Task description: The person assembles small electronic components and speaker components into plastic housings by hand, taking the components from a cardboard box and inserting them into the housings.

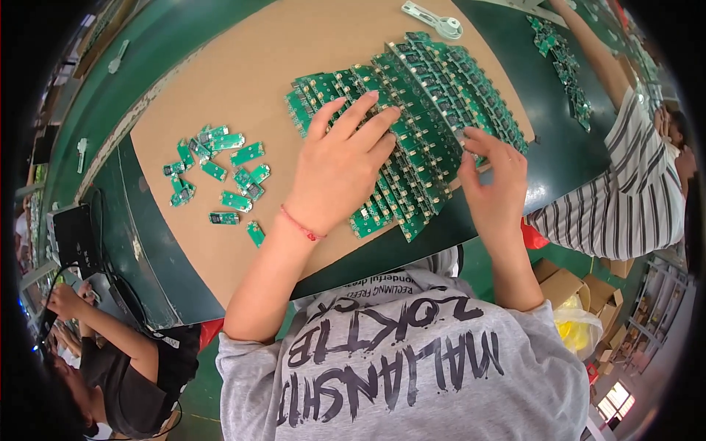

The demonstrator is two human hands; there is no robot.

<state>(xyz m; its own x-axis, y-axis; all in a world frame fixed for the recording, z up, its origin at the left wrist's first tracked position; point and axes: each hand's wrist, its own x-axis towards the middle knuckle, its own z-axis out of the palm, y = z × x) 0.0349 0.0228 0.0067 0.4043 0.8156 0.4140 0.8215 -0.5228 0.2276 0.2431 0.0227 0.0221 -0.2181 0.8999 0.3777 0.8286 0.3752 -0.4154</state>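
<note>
Rows of green circuit board panels (419, 125), with small metal connectors and dark chips, overlap on a brown cardboard sheet. My left hand (342, 158) lies over the left part of these rows, fingers spread and fingertips touching the boards. At the near right end of a row is my right hand (494, 167), its thumb and index finger bent in around a panel's edge. Its other fingers curl inward and partly hide the grip. Several small separate circuit boards (213, 170) lie scattered left of my left hand, some piled together.
The cardboard sheet (220, 88) covers much of the green table (489, 213). A white tool with a round end (441, 23) lies at the far edge. More green boards (562, 73) sit at the right. A person in stripes (625, 184) and one in black (132, 367) work nearby.
</note>
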